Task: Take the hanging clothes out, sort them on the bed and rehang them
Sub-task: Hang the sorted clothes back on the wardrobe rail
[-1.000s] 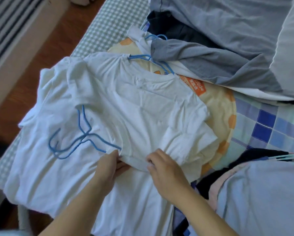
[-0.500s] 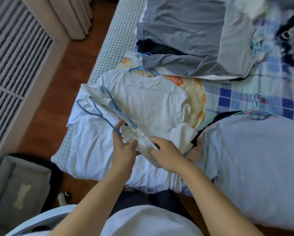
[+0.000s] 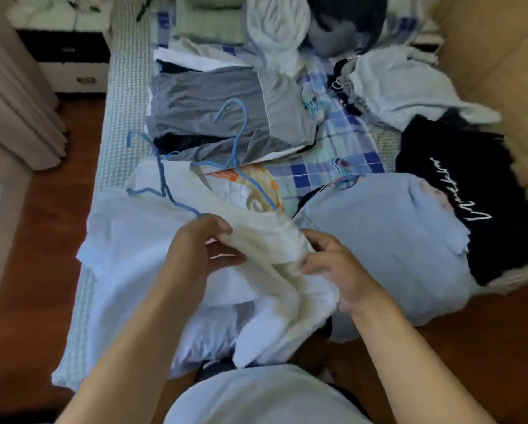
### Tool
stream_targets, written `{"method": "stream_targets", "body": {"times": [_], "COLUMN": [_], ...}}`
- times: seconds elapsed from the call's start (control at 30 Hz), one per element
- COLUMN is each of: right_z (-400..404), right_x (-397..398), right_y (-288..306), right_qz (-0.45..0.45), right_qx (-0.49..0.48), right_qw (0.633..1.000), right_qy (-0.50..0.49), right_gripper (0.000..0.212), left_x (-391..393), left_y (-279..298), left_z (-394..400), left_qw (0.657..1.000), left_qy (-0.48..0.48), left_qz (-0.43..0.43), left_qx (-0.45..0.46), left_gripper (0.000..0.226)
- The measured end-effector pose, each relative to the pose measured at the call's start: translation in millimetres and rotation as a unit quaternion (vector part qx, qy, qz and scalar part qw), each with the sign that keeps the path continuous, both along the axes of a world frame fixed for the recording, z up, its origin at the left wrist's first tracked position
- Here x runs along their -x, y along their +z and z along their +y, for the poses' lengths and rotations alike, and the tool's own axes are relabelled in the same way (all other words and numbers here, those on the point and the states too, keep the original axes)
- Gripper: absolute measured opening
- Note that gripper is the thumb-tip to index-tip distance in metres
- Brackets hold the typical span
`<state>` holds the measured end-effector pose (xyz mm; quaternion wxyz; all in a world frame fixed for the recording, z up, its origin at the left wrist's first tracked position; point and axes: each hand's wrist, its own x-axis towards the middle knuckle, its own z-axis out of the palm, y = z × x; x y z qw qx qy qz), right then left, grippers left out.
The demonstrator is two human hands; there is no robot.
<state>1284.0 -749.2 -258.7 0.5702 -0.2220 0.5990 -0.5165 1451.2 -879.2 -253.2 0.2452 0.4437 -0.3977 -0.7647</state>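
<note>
I see the checked blue-and-white bedspread [image 3: 345, 142] under heaps of clothing. On my right lies a pale blue shirt [image 3: 388, 240], touching a black garment with white script lettering [image 3: 458, 191]; farther back sits a folded grey garment [image 3: 207, 102]. At the near edge is the white cotton T-shirt [image 3: 128, 249] — its bunched cream-lit fabric lifted in both hands. My left hand [image 3: 195, 255] pinches that fabric beside a thin blue wire hanger [image 3: 161, 182]; my right hand [image 3: 333, 264] grips the bunch too.
</note>
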Motion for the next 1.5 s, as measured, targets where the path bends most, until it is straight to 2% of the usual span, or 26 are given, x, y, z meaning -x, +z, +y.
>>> {"method": "stream_targets", "body": {"times": [0.07,0.17,0.3,0.47,0.57,0.63,0.8,0.87,0.97,1.03,1.1,1.27,1.37,1.5], "right_z": [32.2,92.9,193.5,320.3,384.7,424.5,507.3,535.3,567.6,586.0,605.2,649.3,672.3,717.5], "right_x": [30.4,70.4,107.4,138.0,154.1,169.3,227.2,251.0,287.4,322.7,369.4,480.1,531.3,593.8], "right_y": [34.5,101.5,174.7,242.9,296.2,333.2,408.2,419.1,412.0,397.1,385.7,376.1,384.7,386.4], "right_qz": [0.011,0.067,0.032,0.061,0.105,0.158,0.244,0.315,0.306,0.278,0.284,0.322,0.351,0.372], "right_qx": [0.052,0.119,0.217,0.307,0.326,0.315,0.259,0.221,0.229,0.241,0.206,0.121,0.091,0.070], "right_qw": [0.999,0.991,0.970,0.930,0.912,0.902,0.885,0.870,0.864,0.867,0.869,0.844,0.826,0.785], "right_qy": [-0.009,-0.017,-0.104,-0.192,-0.226,-0.250,-0.299,-0.309,-0.327,-0.335,-0.348,-0.412,-0.432,-0.490], "right_gripper": [0.047,0.054,0.055,0.060,0.049,0.054,0.048,0.058,0.044,0.051,0.053,0.053,0.050,0.047], "left_x": [33.4,82.9,142.9,227.7,282.8,319.3,402.0,432.4,483.9,525.6,571.3,690.5,754.1,830.3], "left_y": [44.8,107.0,173.7,243.7,292.8,332.6,407.7,416.8,410.8,396.4,380.3,357.1,363.8,375.7], "left_z": [14.0,62.5,141.2,256.6,319.0,358.6,433.7,461.0,502.9,527.4,546.2,585.9,618.0,663.7], "left_qw": [0.996,0.971,0.941,0.888,0.853,0.829,0.785,0.770,0.780,0.790,0.788,0.745,0.731,0.697], "left_qy": [-0.078,-0.179,-0.212,-0.267,-0.301,-0.331,-0.412,-0.453,-0.478,-0.483,-0.494,-0.556,-0.573,-0.603], "left_qz": [-0.006,0.018,0.101,0.217,0.263,0.288,0.366,0.383,0.370,0.347,0.345,0.366,0.368,0.388], "left_qx": [0.053,0.155,0.244,0.304,0.336,0.347,0.284,0.234,0.163,0.149,0.123,0.052,0.039,0.019], "left_gripper": [0.011,0.018,0.018,0.021,0.026,0.024,0.026,0.027,0.030,0.033,0.030,0.016,0.022,0.025]}}
